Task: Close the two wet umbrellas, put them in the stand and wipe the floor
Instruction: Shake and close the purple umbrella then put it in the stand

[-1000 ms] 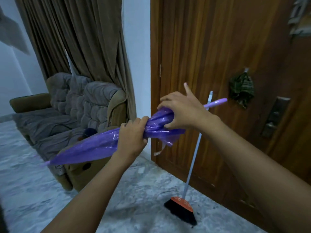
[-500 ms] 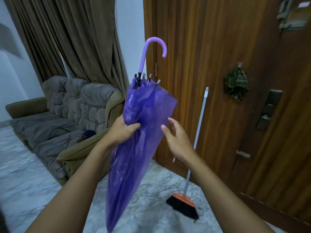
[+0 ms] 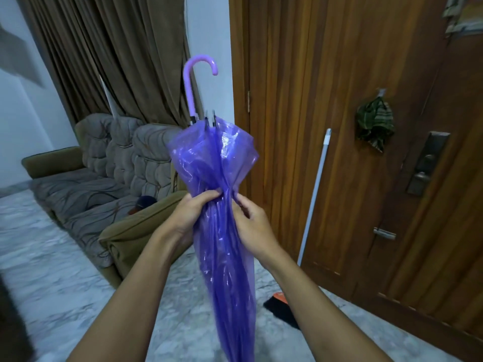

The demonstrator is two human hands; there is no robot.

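1. I hold the purple umbrella (image 3: pixel 222 205) upright in front of me, crook handle (image 3: pixel 194 82) up and tip down past the bottom of the frame, its canopy collapsed but not yet wrapped tight.

2. My left hand (image 3: pixel 193 215) is closed around the gathered plastic at about mid-length, fingers curled across the front; my right hand (image 3: pixel 251 223) pinches the folds from the other side, fingertips (image 3: pixel 239 202) pressing into the same waist. The two hands nearly meet there.

3. Above my hands the canopy balloons out in loose, glossy pleats, with dark rib tips poking up just under the handle. Below them the film hangs in a narrow, straighter column. It is translucent violet and shiny; whether that shine is water, I cannot tell.

4. The step in hand looks like gathering the folds so the umbrella stays shut. To do it well, I judge I should keep the left hand clamped as an anchor, sweep the loose upper pleats one way round the shaft with the right, and find any tie strap, which I cannot see from here.

5. Slick film could slip and spring open again if either grip loosens.

6. Beyond my right hand a broom (image 3: pixel 313 194) leans on the wooden door (image 3: pixel 339 74); beyond my left, a sofa (image 3: pixel 109 173) sits on the marble floor (image 3: pixel 52 283). No stand or second umbrella shows.
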